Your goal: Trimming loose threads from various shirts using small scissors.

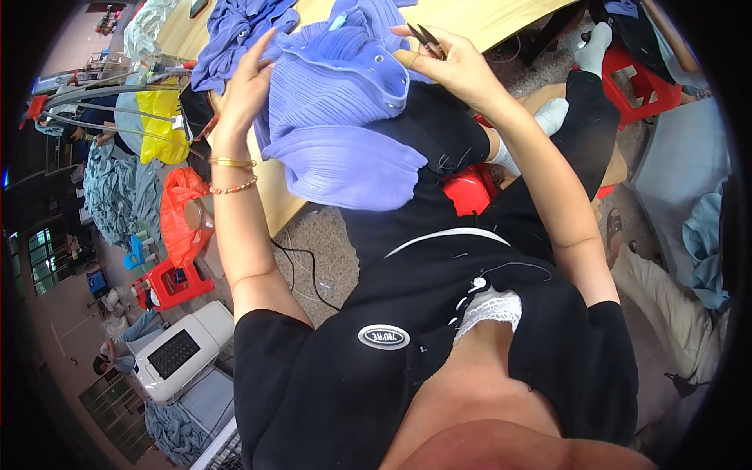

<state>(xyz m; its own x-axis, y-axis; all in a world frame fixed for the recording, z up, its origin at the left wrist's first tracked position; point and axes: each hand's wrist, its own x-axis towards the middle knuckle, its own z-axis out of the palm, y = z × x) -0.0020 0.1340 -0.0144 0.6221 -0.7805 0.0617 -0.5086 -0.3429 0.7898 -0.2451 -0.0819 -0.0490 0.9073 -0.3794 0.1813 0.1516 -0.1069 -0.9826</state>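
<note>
A ribbed periwinkle-blue knit garment [337, 90] lies bunched over the table edge and my lap, its band with several metal eyelets turned up. At its left side is my left hand [249, 90], fingers stretched and apart; I cannot tell whether it touches the fabric. My right hand [462, 70] is closed on dark-bladed thread snips [427, 41], their points up and to the left, just beyond the garment's upper right. A lower part of the garment [345, 168] droops over my thigh.
More blue knitwear [235, 39] lies on the wooden table [501, 17]. Red stools [638, 86] stand at right, near another person's white-socked foot [593, 48]. At left are an orange-red bag [184, 215], a yellow bag [160, 121] and piled grey-blue garments [110, 188]. A cable [301, 251] hangs below the table.
</note>
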